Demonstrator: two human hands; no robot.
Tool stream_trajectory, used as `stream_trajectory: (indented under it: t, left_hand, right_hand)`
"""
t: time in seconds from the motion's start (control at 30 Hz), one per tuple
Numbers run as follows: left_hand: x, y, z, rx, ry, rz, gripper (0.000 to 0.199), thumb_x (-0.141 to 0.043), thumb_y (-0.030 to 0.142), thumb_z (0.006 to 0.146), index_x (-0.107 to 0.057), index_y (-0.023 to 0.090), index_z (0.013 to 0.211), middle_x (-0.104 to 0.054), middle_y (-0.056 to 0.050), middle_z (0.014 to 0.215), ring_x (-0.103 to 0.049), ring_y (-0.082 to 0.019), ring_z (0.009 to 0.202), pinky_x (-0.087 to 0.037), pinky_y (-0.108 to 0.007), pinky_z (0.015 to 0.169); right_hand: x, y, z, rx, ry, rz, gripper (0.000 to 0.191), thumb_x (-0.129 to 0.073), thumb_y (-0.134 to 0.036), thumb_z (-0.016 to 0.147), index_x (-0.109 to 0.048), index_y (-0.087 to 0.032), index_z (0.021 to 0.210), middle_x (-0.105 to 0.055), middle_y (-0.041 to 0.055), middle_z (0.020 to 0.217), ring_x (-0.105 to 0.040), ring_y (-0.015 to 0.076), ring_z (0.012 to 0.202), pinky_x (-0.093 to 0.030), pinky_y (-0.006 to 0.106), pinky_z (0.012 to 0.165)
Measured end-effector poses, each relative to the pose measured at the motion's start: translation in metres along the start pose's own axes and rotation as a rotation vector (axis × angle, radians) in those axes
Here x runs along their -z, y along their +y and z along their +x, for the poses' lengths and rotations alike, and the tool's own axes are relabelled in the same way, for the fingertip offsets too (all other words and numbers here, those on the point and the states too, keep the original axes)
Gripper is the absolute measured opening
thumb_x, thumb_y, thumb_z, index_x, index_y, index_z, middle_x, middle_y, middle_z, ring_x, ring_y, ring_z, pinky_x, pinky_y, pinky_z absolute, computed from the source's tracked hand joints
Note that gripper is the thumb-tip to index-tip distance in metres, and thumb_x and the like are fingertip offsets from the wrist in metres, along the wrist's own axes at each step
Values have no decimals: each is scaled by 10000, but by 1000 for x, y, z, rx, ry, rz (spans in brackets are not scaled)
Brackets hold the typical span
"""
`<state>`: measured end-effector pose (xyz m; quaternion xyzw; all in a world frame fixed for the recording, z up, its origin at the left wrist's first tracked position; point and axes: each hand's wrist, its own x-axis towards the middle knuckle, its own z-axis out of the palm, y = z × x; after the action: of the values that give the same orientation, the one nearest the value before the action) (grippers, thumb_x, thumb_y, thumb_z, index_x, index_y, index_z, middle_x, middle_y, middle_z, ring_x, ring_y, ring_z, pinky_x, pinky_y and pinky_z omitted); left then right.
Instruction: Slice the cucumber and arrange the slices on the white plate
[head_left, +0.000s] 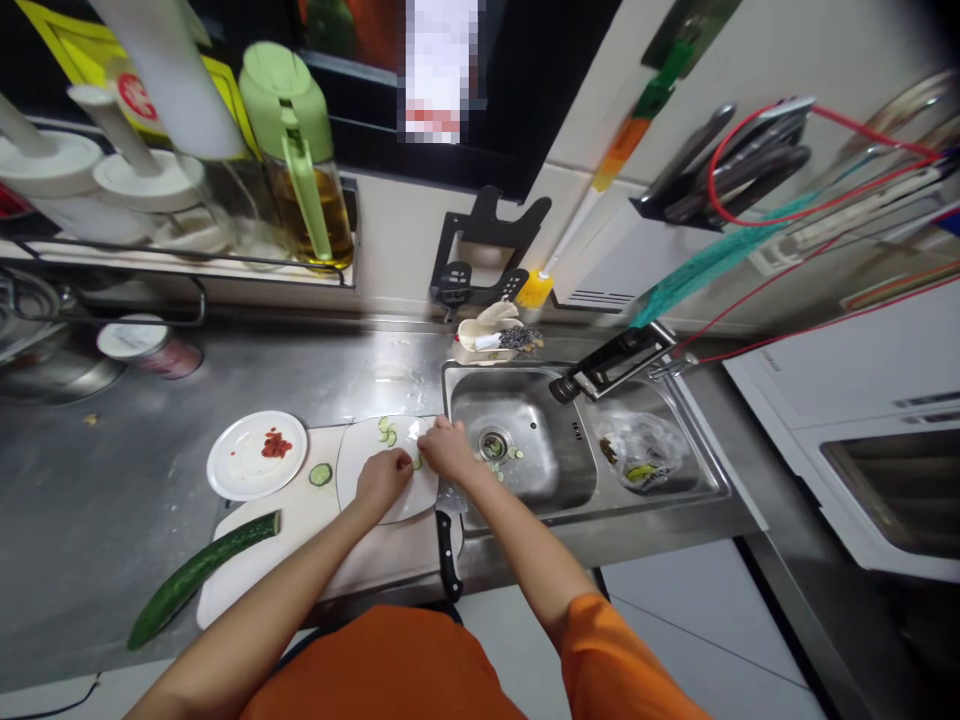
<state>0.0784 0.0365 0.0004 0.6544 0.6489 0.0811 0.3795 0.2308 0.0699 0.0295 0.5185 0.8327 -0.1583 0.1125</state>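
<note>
My left hand [386,480] is over the white plate [367,500], its fingertips pinched at a small green cucumber piece. Beside it, my right hand [448,450] has its fingers bent together at the plate's right edge; what they hold, if anything, is hidden. Thin cucumber slices [387,431] lie at the back of the plate. The plate rests on a pale cutting board [322,560], where a round cucumber slice [320,474] lies to its left. A long cut cucumber [202,570] crosses the board's left edge. A black-handled knife [449,555] lies at the board's right end.
A white dish [223,450] with chopped red pieces stands at the back left of the board. To the right is a steel sink [551,490] with scraps at its drain. A plastic bag [660,445] lies in the smaller basin under the black faucet [600,370].
</note>
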Motion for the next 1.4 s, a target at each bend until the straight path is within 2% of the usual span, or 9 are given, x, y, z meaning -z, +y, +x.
stream_trajectory:
  t: [0.1, 0.23, 0.33, 0.47, 0.6, 0.7, 0.8, 1.4]
  left_hand:
    - [-3, -3, 1, -34, 41, 52, 164, -526, 250, 766, -668, 192, 823, -663, -51, 844, -591, -191, 792, -401, -279, 702]
    - [-8, -9, 0, -150, 78, 73, 215, -511, 222, 799, -664, 198, 947, -624, -66, 959, -581, -183, 867, -421, -281, 765]
    - [-10, -12, -2, -238, 42, 84, 211, -492, 215, 827, -676, 210, 932, -608, -52, 929, -578, -168, 861, -424, -268, 775]
    - [-12, -14, -2, -315, 37, 113, 222, -483, 212, 844, -686, 199, 930, -603, -58, 907, -569, -171, 873, -426, -270, 791]
    - [-14, -17, -3, -368, 44, 130, 238, -471, 193, 845, -690, 198, 937, -600, -65, 903, -557, -174, 892, -430, -280, 807]
    - [-15, -20, -3, -390, 51, 129, 242, -467, 198, 850, -691, 203, 941, -598, -68, 900, -550, -175, 887, -433, -293, 815]
    - [-16, -21, -4, -408, 64, 132, 246, -469, 220, 856, -693, 203, 956, -600, -71, 907, -542, -175, 891, -432, -303, 831]
    - [-18, -19, -4, -425, 84, 187, 255, -459, 224, 872, -693, 208, 972, -601, -77, 937, -532, -181, 901, -423, -304, 833]
  right_hand:
    - [-1, -2, -3, 25, 15, -34, 226, -454, -148, 868, -674, -194, 891, -657, 105, 962, -380, 256, 1057, -267, 373, 771]
    - [-2, -4, -8, -2, 37, -40, 250, -411, -169, 906, -654, -199, 951, -631, 110, 996, -368, 255, 1067, -280, 377, 788]
    - [-5, -6, -17, -89, 69, -11, 251, -394, -211, 927, -640, -206, 973, -613, 108, 1035, -371, 253, 1069, -293, 366, 790]
    - [-19, -18, -39, -280, 119, 53, 288, -359, -299, 951, -633, -228, 1004, -622, 104, 1029, -414, 256, 1045, -303, 357, 782]
    - [-37, -35, -57, -321, 115, 90, 374, -337, -282, 955, -479, -244, 1299, -654, 117, 966, -473, 263, 1024, -304, 377, 783]
    - [-45, -43, -60, -351, 66, 108, 440, -350, -262, 946, -378, -241, 1385, -664, 133, 939, -504, 273, 1016, -307, 397, 795]
    - [-46, -44, -58, -380, 47, 113, 468, -355, -243, 939, -345, -234, 1406, -666, 142, 923, -512, 282, 1023, -311, 416, 805]
    - [-44, -42, -57, -383, 50, 91, 494, -346, -184, 920, -332, -202, 1414, -655, 157, 958, -475, 297, 1060, -313, 430, 802]
